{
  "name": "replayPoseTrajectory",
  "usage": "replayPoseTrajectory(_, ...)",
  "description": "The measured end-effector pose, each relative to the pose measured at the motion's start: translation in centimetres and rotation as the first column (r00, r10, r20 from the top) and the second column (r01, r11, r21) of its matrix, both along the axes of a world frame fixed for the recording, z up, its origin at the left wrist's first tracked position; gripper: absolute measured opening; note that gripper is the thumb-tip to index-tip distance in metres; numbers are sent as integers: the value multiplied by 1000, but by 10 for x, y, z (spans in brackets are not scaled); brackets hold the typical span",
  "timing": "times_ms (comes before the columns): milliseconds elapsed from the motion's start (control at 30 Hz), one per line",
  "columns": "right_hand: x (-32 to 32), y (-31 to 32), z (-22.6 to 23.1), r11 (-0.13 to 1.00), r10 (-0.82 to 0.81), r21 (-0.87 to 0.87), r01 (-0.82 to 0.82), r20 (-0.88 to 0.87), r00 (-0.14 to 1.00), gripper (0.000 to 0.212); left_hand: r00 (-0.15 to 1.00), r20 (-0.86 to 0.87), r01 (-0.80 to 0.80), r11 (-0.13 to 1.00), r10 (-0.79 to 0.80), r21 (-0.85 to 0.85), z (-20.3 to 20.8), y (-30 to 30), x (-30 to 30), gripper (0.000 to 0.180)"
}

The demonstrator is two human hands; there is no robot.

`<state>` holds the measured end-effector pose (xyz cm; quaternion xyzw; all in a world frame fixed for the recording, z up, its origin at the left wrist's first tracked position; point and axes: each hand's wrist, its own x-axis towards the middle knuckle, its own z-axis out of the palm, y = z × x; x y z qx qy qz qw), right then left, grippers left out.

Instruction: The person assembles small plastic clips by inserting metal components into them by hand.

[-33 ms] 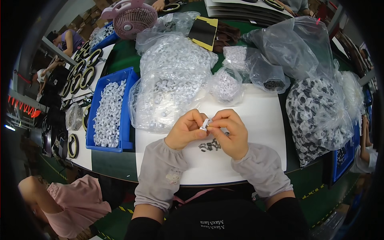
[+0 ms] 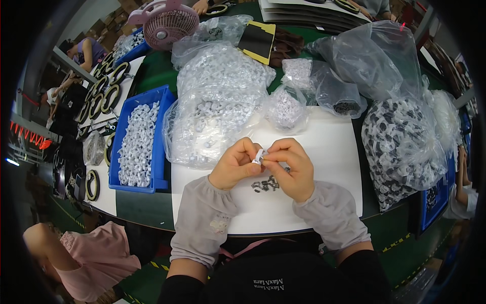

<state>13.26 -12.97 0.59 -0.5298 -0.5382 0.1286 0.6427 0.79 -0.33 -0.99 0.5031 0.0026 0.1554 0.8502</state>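
A blue bin [image 2: 136,189] and parts bag [image 2: 397,149] show a workshop.

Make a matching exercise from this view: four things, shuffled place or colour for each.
1. Small white part
2. Blue bin
3. Fan
4. Dark pieces

A. Pink
B. Loose on the white sheet
C. Held between left hand and right hand
D. Left of the sheet, filled with white pieces

Pairs: 1-C, 2-D, 3-A, 4-B

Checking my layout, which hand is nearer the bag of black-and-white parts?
Right. The right hand is left of the bag, not touching it; the left hand is farther left.
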Motion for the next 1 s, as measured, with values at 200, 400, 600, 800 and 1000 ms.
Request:
replayPoseTrajectory(200, -4, 2, 6, 1000, 25, 11, -25, -31, 999, 18, 974, -7, -227, 973, 227, -33, 12, 4, -5, 30)
replayPoseTrajectory(400, 5, 5, -2, 994, -96, -40, 98, 31, 995, 18, 640, 515, -287, 799, 570, -528, 27, 72, -57, 57)
replayPoseTrajectory(600, 45, 28, 0, 945, -315, 11, 326, 285, 905, 16, 550, 445, -286, 660, 707, -695, 19, 86, -79, 60)
replayPoseTrajectory(800, 120, 84, -18, 928, 68, -288, 234, 752, 655, 22, 658, 395, -371, 733, 641, -570, 13, 69, -51, 41)
replayPoseTrajectory(1000, 119, 106, 8, 675, 380, -659, 331, 696, 610, 33, 665, 274, -479, 679, 694, -557, 13, 68, -55, 40)
